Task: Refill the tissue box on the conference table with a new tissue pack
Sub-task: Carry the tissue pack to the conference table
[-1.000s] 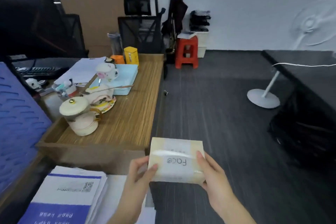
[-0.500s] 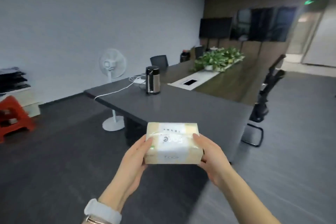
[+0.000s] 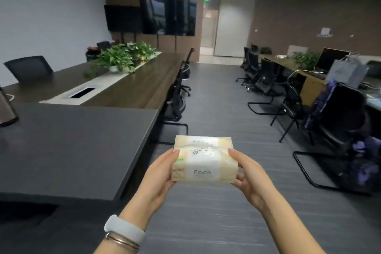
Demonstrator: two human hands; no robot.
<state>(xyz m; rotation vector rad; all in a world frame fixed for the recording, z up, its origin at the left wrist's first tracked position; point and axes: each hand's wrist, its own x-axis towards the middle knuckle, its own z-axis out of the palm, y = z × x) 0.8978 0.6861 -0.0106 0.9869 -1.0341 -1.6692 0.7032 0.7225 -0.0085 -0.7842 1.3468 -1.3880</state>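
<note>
Swung further round since a moment ago, so now the long counter (image 3: 132, 90) runs ahead on the left. Left hand (image 3: 158, 173) and right hand (image 3: 250, 173) clasp the tissue pack (image 3: 204, 161) between their fingers (image 3: 175, 153), mid-air. No tissue box visible yet, so more walking probably.

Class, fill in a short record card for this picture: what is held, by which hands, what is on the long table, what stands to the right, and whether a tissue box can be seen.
Held item: tissue pack, wrapped, printed "Face"
Hands: left hand and right hand, one at each end of the pack
Pack position: in the air above the floor, right of the conference table
On the table: potted plants along the middle
To the right: office chairs and a desk with a monitor
Tissue box: none in view
</note>
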